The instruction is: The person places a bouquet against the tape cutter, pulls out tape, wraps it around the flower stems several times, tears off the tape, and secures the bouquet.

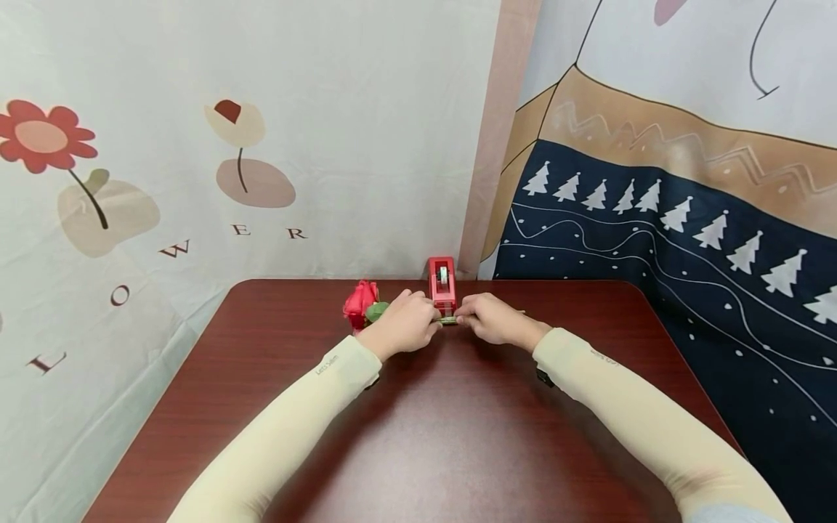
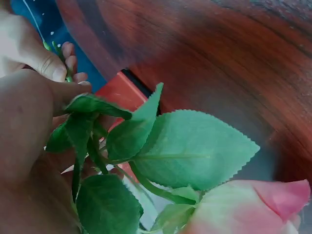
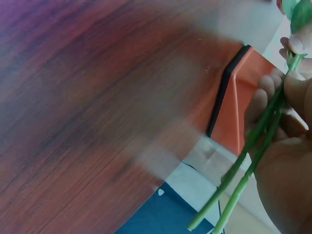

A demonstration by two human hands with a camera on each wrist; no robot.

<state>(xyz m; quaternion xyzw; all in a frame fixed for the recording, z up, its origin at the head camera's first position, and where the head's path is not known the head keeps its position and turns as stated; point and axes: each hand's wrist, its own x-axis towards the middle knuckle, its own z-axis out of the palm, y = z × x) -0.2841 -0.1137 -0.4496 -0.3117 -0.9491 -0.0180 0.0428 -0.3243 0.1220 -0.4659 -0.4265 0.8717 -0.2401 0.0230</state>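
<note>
My left hand point(image 1: 407, 323) grips the green stems of artificial roses below their leaves point(image 2: 200, 146). A red rose point(image 1: 361, 303) juts out to its left in the head view, and a pink-and-white bloom point(image 2: 243, 209) shows in the left wrist view. Farther along, my right hand point(image 1: 493, 318) pinches the two stems point(image 3: 253, 151) between thumb and fingers, their cut ends poking out past it. Just behind the hands stands a red tape dispenser point(image 1: 442, 296) with a roll of tape in it. A short stretch of stem lies between the hands, in front of the dispenser.
The dark red-brown wooden table point(image 1: 451, 436) has rounded far corners. A pale printed curtain point(image 1: 366, 145) hangs behind its far edge, and a navy cloth with white trees point(image 1: 654, 247) hangs at the right.
</note>
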